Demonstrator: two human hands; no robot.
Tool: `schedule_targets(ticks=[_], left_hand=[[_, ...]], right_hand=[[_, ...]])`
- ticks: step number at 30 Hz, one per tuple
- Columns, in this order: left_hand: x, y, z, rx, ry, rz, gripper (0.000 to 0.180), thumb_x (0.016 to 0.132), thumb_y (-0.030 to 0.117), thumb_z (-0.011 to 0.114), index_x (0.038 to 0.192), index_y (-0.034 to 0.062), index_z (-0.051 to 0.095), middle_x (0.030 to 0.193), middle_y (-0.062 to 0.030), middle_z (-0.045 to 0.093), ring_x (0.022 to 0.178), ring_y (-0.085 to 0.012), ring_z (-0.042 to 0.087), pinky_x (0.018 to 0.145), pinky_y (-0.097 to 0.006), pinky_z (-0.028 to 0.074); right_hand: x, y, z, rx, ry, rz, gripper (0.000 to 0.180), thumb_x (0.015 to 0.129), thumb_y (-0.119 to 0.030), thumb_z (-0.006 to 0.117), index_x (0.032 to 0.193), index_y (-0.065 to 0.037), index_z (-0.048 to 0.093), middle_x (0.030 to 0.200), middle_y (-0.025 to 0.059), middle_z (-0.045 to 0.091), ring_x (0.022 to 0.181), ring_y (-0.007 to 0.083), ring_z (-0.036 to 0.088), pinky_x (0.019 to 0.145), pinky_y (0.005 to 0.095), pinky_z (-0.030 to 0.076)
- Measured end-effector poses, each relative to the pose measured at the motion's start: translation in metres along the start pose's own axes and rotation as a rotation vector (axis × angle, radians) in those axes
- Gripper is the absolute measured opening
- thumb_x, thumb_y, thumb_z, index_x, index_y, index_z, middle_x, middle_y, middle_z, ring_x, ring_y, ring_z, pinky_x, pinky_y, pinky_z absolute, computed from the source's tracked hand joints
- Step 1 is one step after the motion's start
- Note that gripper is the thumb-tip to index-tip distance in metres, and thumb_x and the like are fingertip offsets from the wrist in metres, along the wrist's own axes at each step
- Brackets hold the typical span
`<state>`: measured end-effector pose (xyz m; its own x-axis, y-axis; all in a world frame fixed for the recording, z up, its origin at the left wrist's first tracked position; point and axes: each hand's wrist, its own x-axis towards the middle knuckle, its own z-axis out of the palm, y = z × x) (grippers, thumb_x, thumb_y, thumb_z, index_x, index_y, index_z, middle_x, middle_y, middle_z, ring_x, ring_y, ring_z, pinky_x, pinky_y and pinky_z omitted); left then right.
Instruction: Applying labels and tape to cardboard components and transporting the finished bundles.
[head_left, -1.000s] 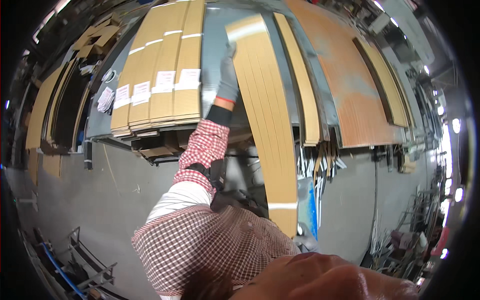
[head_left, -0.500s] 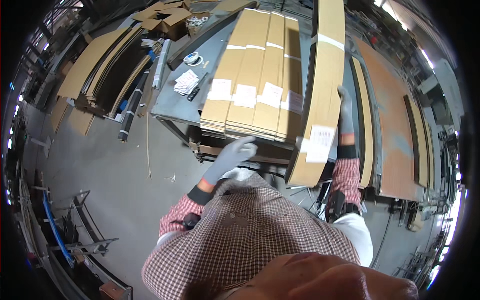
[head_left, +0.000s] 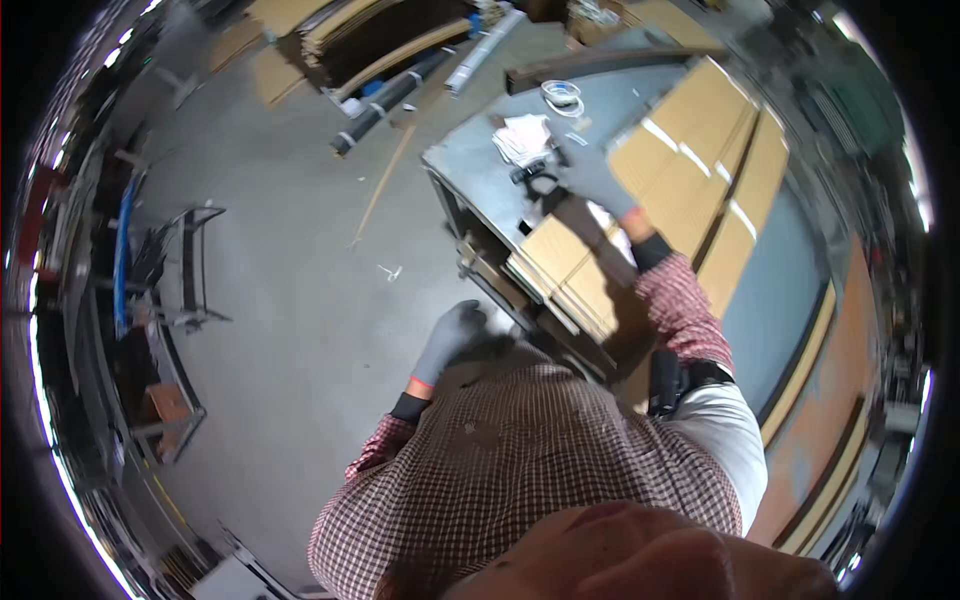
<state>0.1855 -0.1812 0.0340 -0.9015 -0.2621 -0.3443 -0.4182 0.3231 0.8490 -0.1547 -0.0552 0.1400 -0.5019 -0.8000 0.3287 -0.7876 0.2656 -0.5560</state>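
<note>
Nearest the camera, the left hand (head_left: 450,340) in a grey glove hangs free above the grey floor (head_left: 300,300), just off the near corner of the desk (head_left: 470,170); its fingers look loosely curled and hold nothing. Beyond it, the right hand (head_left: 590,185), gloved the same, lies flat on the stack of long flat cardboard boxes (head_left: 690,180) that rests across the desk. The fingers seem spread and pressed on the top face, but motion blur means I cannot tell whether they grip an edge.

The boxes look stiff along their length yet likely to sag or slide against one another if lifted from one end; the cardboard is smooth and probably slippery under a glove. They appear bulky rather than fragile, and likely heavy as a bundle. A hold under the long edges, one hand near each end, seems soundest.

Farther along the desk lie a roll of tape (head_left: 563,93) and some white paper slips (head_left: 522,138).
</note>
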Motion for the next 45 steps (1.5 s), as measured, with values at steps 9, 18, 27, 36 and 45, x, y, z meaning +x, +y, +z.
schedule_targets(ticks=[9,18,27,36,45], left_hand=[[0.1,0.049,0.01,-0.254,-0.004,0.112,0.061,0.091,0.05,0.049,0.117,-0.0056,0.055,0.114,-0.0143,0.06,0.107,-0.0222,0.054,0.094,-0.033,0.039],[0.16,0.104,0.012,-0.064,-0.402,0.213,0.092,0.076,0.073,0.05,0.127,-0.0033,0.05,0.133,-0.0221,0.048,0.124,-0.0313,0.044,0.105,-0.035,0.03],[0.248,-0.074,0.091,-0.215,-0.012,0.927,0.04,0.095,0.034,0.046,0.113,0.0026,0.061,0.115,-0.0134,0.062,0.098,-0.0263,0.058,0.089,-0.036,0.044],[0.023,-0.037,-0.058,-0.05,-0.42,0.242,0.051,0.094,0.041,0.046,0.109,-0.0057,0.059,0.098,-0.0219,0.065,0.094,-0.0292,0.062,0.082,-0.036,0.045],[0.012,-0.082,-0.112,0.022,-0.861,-0.153,0.059,0.094,0.051,0.042,0.116,-0.0009,0.058,0.108,-0.0085,0.064,0.095,-0.0215,0.059,0.08,-0.035,0.045]], right_hand=[[0.01,0.054,0.006,0.166,-0.104,0.167,0.043,0.083,-0.024,0.064,0.119,-0.001,0.055,0.115,0.02,0.058,0.109,0.0337,0.053,0.094,0.0414,0.04],[-0.138,0.059,-0.117,0.3,0.148,0.511,0.047,0.096,-0.025,0.048,0.133,0.003,0.042,0.135,0.0177,0.046,0.121,0.0271,0.047,0.104,0.0354,0.035],[-0.256,-0.07,0.007,0.684,-0.1,0.824,0.051,0.095,-0.032,0.048,0.132,0.001,0.043,0.133,0.0173,0.048,0.119,0.027,0.049,0.1,0.036,0.039],[-0.528,-0.328,0.135,1.001,1.116,1.385,0.055,0.094,-0.039,0.047,0.132,0.0,0.043,0.131,0.017,0.05,0.116,0.0269,0.052,0.096,0.0365,0.044],[-0.51,-0.269,0.15,1.57,1.424,0.947,0.059,0.094,-0.046,0.046,0.132,-0.001,0.044,0.129,0.0166,0.052,0.113,0.0269,0.055,0.093,0.037,0.049]])
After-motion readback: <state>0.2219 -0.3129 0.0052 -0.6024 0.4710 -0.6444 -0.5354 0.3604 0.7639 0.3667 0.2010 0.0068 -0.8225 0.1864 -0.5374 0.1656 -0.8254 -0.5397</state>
